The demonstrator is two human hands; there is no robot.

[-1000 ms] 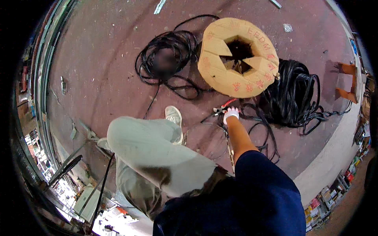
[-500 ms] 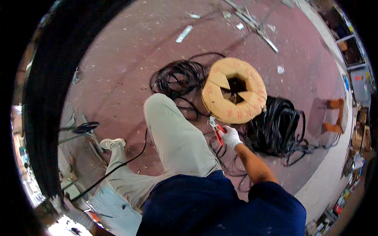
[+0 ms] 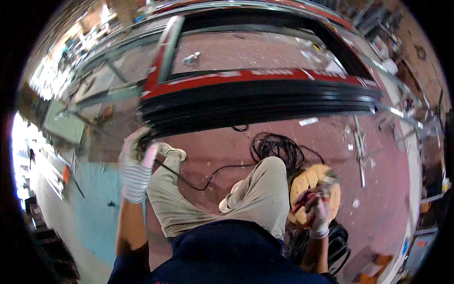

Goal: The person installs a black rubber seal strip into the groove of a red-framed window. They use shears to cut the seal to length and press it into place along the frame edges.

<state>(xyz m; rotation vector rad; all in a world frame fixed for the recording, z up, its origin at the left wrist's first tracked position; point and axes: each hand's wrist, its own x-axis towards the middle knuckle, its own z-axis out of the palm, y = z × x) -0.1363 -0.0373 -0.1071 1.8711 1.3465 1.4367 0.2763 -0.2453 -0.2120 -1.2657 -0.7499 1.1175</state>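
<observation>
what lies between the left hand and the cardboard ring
In the head view, from the left hand to the cardboard ring: two pale shoes, a black cord across the red floor, then the bent right knee.

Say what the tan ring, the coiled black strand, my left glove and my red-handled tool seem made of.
Tan ring: likely cardboard, matt with fold lines.
Coiled black strand: perhaps smooth rubber or plastic, bending in loops.
Left glove: seemingly knitted fabric, soft, striped cuff.
Red-handled tool: perhaps plastic grips, greyish metal head; blur leaves it open.
</observation>
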